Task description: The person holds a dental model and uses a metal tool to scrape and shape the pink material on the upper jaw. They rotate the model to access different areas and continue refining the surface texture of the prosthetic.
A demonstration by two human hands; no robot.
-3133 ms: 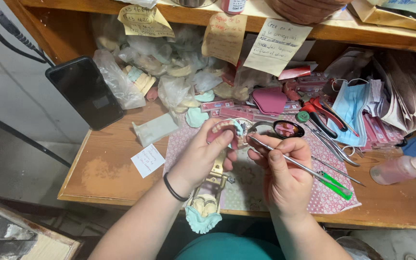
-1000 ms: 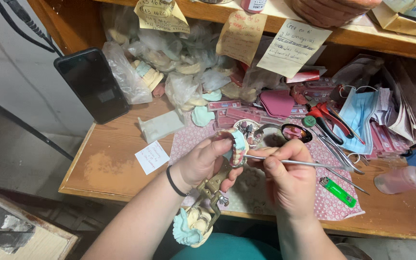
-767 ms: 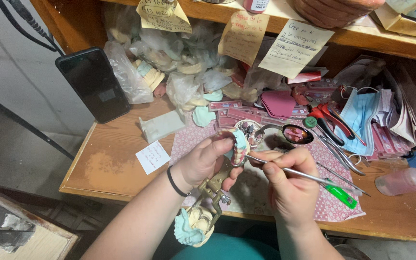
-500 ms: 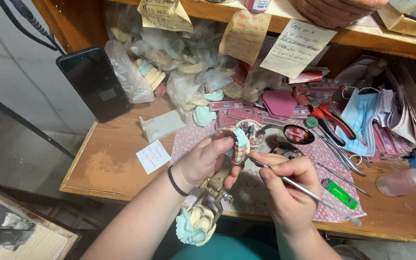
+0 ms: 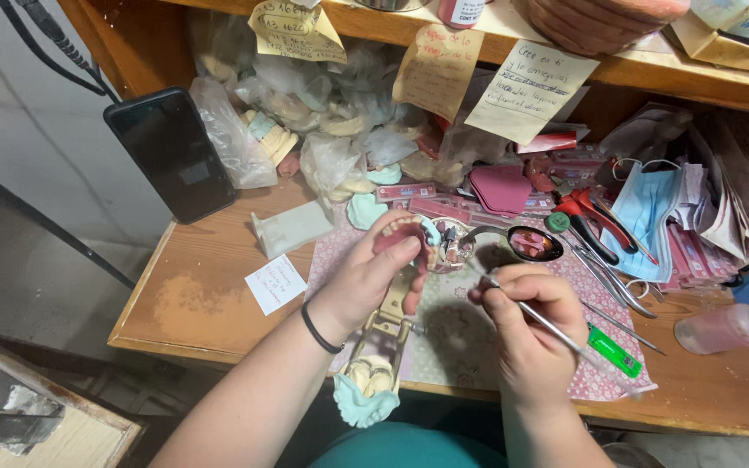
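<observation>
My left hand (image 5: 366,282) grips a metal dental articulator (image 5: 385,328) and holds it above the desk. Its upper end carries a pink wax denture with teeth (image 5: 405,232), pressed under my thumb and fingers. Its lower end, near my body, bears a teal plaster cast (image 5: 362,400). My right hand (image 5: 530,342) pinches a thin metal instrument (image 5: 565,340) like a pen. The tip points up-left and ends just right of the denture, short of touching it.
A patterned mat (image 5: 457,342) covers the wooden desk (image 5: 201,303). On it lie a spoon with pink wax (image 5: 532,243), a green lighter (image 5: 613,351), red pliers (image 5: 589,218) and face masks (image 5: 652,208). A black phone (image 5: 171,152) leans at left, bagged casts (image 5: 305,121) behind, a pink bottle (image 5: 726,325) at right.
My right hand dipped down and to the right with the instrument, then tilted its tip back up beside the denture. My left hand kept the articulator raised and nearly still.
</observation>
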